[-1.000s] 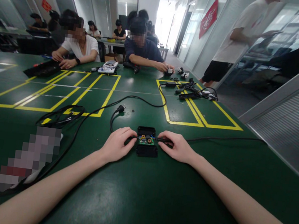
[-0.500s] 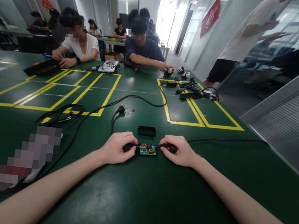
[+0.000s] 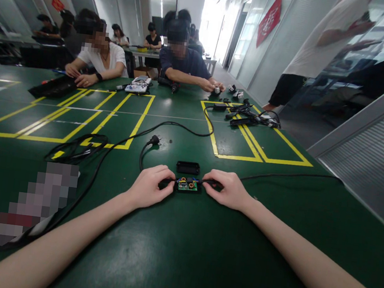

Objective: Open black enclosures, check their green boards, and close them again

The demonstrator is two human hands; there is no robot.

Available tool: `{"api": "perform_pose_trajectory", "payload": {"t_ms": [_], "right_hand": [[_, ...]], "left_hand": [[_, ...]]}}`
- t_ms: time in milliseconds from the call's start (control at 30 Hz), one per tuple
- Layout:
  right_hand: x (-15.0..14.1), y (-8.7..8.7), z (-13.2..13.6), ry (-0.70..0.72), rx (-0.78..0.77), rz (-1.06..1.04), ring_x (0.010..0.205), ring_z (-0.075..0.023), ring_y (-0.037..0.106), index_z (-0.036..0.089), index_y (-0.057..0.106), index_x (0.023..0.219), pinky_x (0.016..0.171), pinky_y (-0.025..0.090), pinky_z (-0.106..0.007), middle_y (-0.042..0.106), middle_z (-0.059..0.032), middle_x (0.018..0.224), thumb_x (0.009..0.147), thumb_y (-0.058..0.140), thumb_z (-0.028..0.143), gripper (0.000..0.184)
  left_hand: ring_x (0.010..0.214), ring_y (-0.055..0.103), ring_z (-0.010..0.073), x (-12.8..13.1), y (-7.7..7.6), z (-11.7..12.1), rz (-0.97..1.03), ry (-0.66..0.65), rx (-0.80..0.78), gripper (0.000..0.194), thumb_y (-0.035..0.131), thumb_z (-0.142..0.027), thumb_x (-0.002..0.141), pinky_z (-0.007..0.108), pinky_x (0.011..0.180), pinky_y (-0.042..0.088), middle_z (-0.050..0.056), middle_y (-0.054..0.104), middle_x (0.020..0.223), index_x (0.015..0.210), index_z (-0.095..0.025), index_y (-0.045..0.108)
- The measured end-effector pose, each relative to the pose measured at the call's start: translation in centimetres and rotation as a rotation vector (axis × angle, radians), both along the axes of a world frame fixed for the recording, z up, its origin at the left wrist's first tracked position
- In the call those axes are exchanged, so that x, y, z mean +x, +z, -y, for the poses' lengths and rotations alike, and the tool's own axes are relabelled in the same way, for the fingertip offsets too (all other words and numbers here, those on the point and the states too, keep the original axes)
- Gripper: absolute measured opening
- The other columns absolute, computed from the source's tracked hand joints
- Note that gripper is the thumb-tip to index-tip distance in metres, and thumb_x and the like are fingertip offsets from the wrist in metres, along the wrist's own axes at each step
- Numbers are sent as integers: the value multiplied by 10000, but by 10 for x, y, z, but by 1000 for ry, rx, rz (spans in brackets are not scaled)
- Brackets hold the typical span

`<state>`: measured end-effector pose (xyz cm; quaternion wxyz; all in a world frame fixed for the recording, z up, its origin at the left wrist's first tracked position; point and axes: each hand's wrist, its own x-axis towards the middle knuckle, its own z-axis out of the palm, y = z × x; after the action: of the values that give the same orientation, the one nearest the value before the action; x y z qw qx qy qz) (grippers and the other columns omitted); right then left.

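Note:
A small green circuit board with orange and black parts lies in a black casing half on the green table, between my two hands. My left hand is closed, pinching the black cable at the board's left end. My right hand is closed on the black cable at its right end. The other black casing half lies just behind the board, apart from it. The left cable curls back to a black plug.
Yellow tape rectangles mark the table farther back. A coil of black cable lies at the left. A pile of black adapters and cords lies at the far right. Two people sit working at the far edge; another stands at the right.
Both hands drew the board with its cables toward me out from between the two black casing pieces, then moved it back a little toward the casing half behind it.

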<state>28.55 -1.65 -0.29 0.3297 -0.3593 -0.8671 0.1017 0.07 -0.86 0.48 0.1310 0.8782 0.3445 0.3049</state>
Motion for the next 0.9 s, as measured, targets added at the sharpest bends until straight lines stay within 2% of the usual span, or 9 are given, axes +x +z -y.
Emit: {"api": "perform_pose_trajectory", "payload": {"t_ms": [300,633,800,900], "right_hand": [[3,-2,-3,22,-6,10,639,-138,672,192,693,946,607,522,-243,745,-37,826,944,584,231,116],[6,-1,-4,55,-85,44,650,-147,678,198,713,1001,613,502,-253,754,-39,844,945,598,252,138],[9,1,-5,105,-92,114,683,-161,686,191,703,1018,619,483,-256,749,-45,862,935,680,352,182],[10,1,-6,121,-41,158,694,-171,692,183,703,1009,604,460,-256,741,-54,856,947,692,406,232]], "left_hand": [[771,636,169,-2,-4,-3,10,-50,36,124,566,-199,964,278,693,495,31,666,839,941,-180,686],[785,650,172,-3,-5,-3,-22,-68,33,122,580,-208,972,278,698,508,37,689,857,978,-182,700],[785,655,168,-3,-5,-3,-21,-81,28,133,573,-215,984,271,695,510,36,696,865,996,-187,702],[787,656,169,-3,-5,-2,-24,-81,31,135,574,-216,988,272,696,511,36,697,872,1005,-187,705]]}}
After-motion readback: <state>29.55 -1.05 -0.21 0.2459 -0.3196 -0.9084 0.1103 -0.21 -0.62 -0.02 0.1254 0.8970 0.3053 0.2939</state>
